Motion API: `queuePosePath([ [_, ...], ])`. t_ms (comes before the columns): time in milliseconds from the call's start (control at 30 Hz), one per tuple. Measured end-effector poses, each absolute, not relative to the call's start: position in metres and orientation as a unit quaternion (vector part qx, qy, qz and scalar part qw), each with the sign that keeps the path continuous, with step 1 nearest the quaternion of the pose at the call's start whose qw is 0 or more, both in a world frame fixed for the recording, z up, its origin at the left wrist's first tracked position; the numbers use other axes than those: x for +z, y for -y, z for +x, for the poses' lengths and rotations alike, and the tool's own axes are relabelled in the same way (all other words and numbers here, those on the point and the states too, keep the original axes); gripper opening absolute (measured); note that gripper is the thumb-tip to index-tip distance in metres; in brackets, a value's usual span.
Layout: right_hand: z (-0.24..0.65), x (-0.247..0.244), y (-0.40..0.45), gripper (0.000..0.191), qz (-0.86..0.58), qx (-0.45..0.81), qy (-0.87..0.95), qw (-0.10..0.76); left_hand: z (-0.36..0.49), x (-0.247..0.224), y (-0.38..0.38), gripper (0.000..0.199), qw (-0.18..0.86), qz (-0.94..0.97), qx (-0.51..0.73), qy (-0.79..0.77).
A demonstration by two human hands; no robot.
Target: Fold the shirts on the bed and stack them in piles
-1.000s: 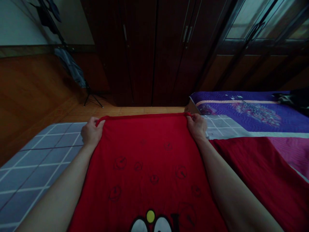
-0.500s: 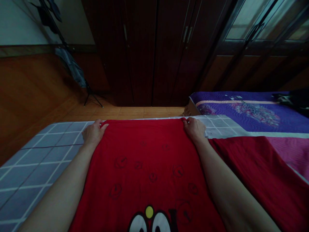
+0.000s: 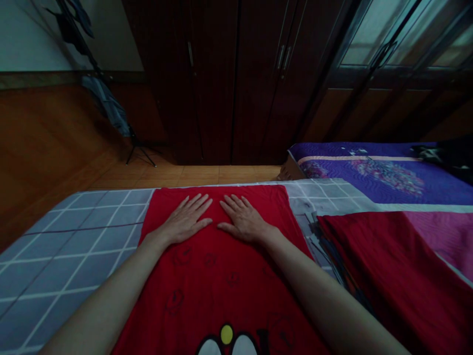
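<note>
A red cloth [image 3: 221, 291] with a printed cartoon face and faint dark round marks lies spread on the grey checked bed sheet [image 3: 81, 241]. It looks like a garment, though its near end is out of view. My left hand [image 3: 188, 219] rests flat on the far part of it, fingers stretched out and pointing away. Close beside it, my right hand [image 3: 244, 219] also lies flat on the fabric, fingers spread. The two thumbs point toward each other with a small gap between them. Neither hand grips anything.
To the right sits a folded red cloth [image 3: 391, 256] on a stack, beside a pink cloth [image 3: 439, 231]. Beyond is a purple flowered mattress [image 3: 351, 165]. A dark wardrobe [image 3: 214, 98] stands behind the bed, and a clothes stand [image 3: 135, 143] at the far left.
Both hands have let go of the red cloth's far corners and moved inward onto its surface, now lying flat. The cloth's far edge lies down on the sheet.
</note>
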State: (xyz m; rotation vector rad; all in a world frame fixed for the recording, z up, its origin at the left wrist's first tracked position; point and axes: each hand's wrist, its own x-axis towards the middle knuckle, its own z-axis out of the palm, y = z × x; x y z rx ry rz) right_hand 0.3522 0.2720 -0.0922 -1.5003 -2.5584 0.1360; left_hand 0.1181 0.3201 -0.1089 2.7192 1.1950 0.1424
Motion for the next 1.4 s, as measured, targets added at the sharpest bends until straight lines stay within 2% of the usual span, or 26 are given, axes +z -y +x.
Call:
queuePosePath([
  [200, 0.449, -0.098, -0.297, 0.076, -0.7, -0.027, 0.712, 0.047, 0.047, -0.117, -0.357, 0.071, 0.048, 0.837, 0.049, -0.543],
  [467, 0.458, -0.108, -0.298, 0.073, -0.706, -0.052, 0.704, 0.058, 0.047, -0.121, -0.357, 0.067, 0.022, 0.83, 0.087, -0.551],
  [600, 0.458, -0.096, -0.297, 0.069, -0.707, -0.043, 0.703, 0.059, 0.051, -0.107, -0.354, 0.063, 0.021, 0.824, 0.089, -0.56],
  [800, 0.394, -0.064, -0.26, 0.061, -0.69, -0.054, 0.717, 0.081, 0.092, -0.083, -0.287, 0.061, 0.008, 0.852, 0.101, -0.514],
  [900, 0.332, -0.067, -0.222, 0.055, -0.612, -0.029, 0.785, 0.085, 0.121, -0.092, -0.241, 0.059, 0.039, 0.892, 0.1, -0.44],
  [1033, 0.3, -0.083, -0.189, 0.062, -0.523, 0.052, 0.844, 0.106, 0.125, -0.105, -0.216, 0.058, 0.049, 0.899, 0.073, -0.428],
  [1167, 0.36, -0.095, -0.188, 0.078, -0.617, 0.015, 0.783, 0.075, 0.078, -0.106, -0.227, 0.067, 0.029, 0.876, 0.052, -0.478],
  [1267, 0.413, -0.099, -0.189, 0.077, -0.7, -0.03, 0.712, 0.041, 0.034, -0.108, -0.238, 0.067, 0.008, 0.844, 0.039, -0.535],
  [1400, 0.436, -0.097, -0.189, 0.075, -0.728, -0.044, 0.684, 0.018, 0.014, -0.105, -0.237, 0.066, 0.001, 0.823, 0.02, -0.568],
])
